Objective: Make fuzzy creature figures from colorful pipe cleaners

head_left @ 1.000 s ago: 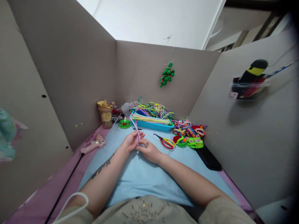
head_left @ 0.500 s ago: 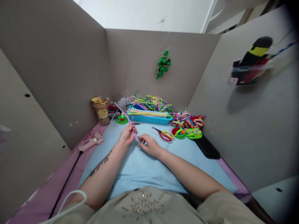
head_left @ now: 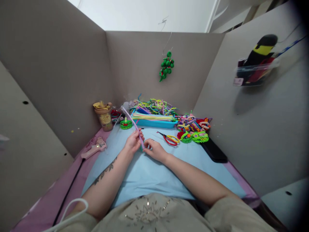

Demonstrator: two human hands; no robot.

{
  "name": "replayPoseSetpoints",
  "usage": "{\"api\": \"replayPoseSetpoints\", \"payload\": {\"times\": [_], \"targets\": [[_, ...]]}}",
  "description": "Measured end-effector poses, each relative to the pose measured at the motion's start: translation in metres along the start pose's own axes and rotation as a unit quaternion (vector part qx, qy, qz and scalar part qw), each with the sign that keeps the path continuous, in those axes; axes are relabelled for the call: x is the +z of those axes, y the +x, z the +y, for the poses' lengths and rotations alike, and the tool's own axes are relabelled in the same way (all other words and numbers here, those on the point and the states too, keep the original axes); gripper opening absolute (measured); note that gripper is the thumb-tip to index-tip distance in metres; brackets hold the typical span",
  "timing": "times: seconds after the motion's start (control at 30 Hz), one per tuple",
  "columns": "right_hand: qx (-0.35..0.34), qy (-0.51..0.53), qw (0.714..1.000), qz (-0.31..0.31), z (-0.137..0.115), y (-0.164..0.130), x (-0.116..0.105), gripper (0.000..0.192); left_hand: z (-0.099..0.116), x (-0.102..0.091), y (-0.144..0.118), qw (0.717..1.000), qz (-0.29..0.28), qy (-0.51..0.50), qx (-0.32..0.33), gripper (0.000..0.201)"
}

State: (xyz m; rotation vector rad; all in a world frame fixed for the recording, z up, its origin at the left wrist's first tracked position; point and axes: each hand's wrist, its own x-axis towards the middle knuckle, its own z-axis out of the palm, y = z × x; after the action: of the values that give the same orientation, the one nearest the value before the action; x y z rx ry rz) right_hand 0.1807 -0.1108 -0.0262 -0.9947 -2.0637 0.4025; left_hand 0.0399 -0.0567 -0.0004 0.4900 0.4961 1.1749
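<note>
Lilac pipe cleaners (head_left: 132, 121), lying close together, slant from the upper left down to my hands over the blue cloth (head_left: 154, 175). My left hand (head_left: 134, 140) is closed around their lower part. At their lower end, the fingertips of my right hand (head_left: 154, 149) pinch together on them. A bit of green shows just under the fingers; I cannot make out what it is. To the right of my hands lie red-and-yellow-handled scissors (head_left: 170, 139), blades pointing up and left.
Behind my hands stands a blue tray (head_left: 154, 123) heaped with pipe cleaners. A pink glue gun (head_left: 95, 149) and a cup (head_left: 104, 118) are at left. Finished colourful figures (head_left: 200, 137) and a black flat case (head_left: 214, 151) lie at right. Grey panels enclose the table.
My left hand has shifted slightly right and turned a little, and the lilac pipe cleaners' upper end has moved right. The right hand stays almost in place. The view has shifted slightly.
</note>
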Motion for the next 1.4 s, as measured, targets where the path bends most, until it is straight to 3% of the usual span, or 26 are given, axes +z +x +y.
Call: {"api": "replayPoseSetpoints", "payload": {"times": [0.27, 0.67, 0.77, 0.83, 0.97, 1.07, 1.17, 1.4], "targets": [[0.022, -0.038, 0.998, 0.033, 0.004, 0.001, 0.0, 0.016, -0.005, 0.003, -0.004, 1.0, -0.017, 0.017, -0.01, 0.011], [0.008, -0.138, 0.989, 0.056, 0.017, 0.004, -0.008, 0.029, -0.015, -0.001, -0.009, 0.989, -0.1, 0.108, -0.009, 0.023], [0.019, -0.06, 0.997, 0.048, 0.015, 0.007, -0.012, 0.039, -0.016, -0.002, -0.007, 0.976, -0.09, 0.197, 0.0, 0.029], [0.07, 0.053, 0.993, 0.085, 0.015, 0.011, -0.015, 0.039, -0.017, -0.001, -0.007, 0.959, -0.088, 0.268, 0.009, 0.033], [0.196, 0.299, 0.922, 0.151, 0.019, 0.018, -0.023, 0.04, -0.017, 0.001, -0.009, 0.92, -0.107, 0.376, 0.021, 0.038], [0.235, 0.419, 0.872, 0.093, 0.025, 0.018, -0.029, 0.047, -0.019, 0.002, -0.012, 0.887, -0.127, 0.444, 0.027, 0.039], [0.244, 0.482, 0.841, 0.038, 0.029, 0.016, -0.033, 0.045, -0.021, 0.002, -0.014, 0.855, -0.136, 0.501, 0.021, 0.039], [0.241, 0.507, 0.824, 0.07, 0.033, 0.014, -0.045, 0.034, -0.019, 0.003, -0.015, 0.829, -0.133, 0.543, 0.005, 0.041]]}}
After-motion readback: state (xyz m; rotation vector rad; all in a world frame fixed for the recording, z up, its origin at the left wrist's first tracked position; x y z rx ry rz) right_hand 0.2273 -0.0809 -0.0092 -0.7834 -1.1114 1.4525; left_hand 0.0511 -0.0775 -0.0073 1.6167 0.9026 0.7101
